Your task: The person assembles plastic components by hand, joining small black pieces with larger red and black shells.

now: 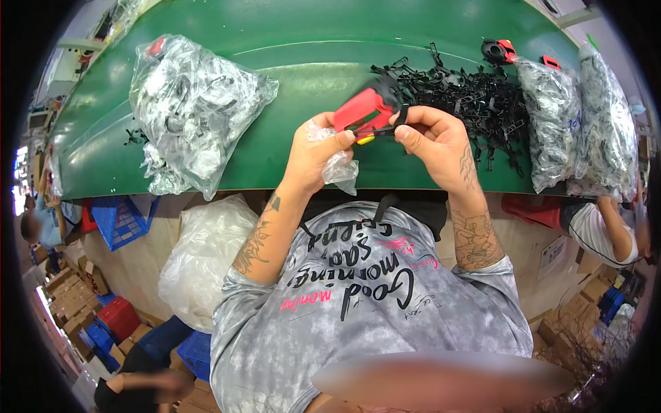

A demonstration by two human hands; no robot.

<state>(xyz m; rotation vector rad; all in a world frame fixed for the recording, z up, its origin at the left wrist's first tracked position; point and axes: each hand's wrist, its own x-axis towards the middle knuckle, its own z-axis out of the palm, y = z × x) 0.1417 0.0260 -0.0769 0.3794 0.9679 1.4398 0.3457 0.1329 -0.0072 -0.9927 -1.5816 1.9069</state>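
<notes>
Over the near side of the green table, my left hand is closed round a red and black plastic piece with a yellow bit on its lower edge. A crumpled clear plastic bag is bunched in the same hand. My right hand pinches a small black plastic part against the right side of the red and black piece. How the two join is partly hidden by my fingers. Just beyond my right hand spreads a heap of black plastic parts.
A large clear bag of wrapped pieces lies on the table's left. Filled clear bags stand at the right, near another red and black piece. A white plastic sack and a blue crate are below the table edge. Other people work at both sides.
</notes>
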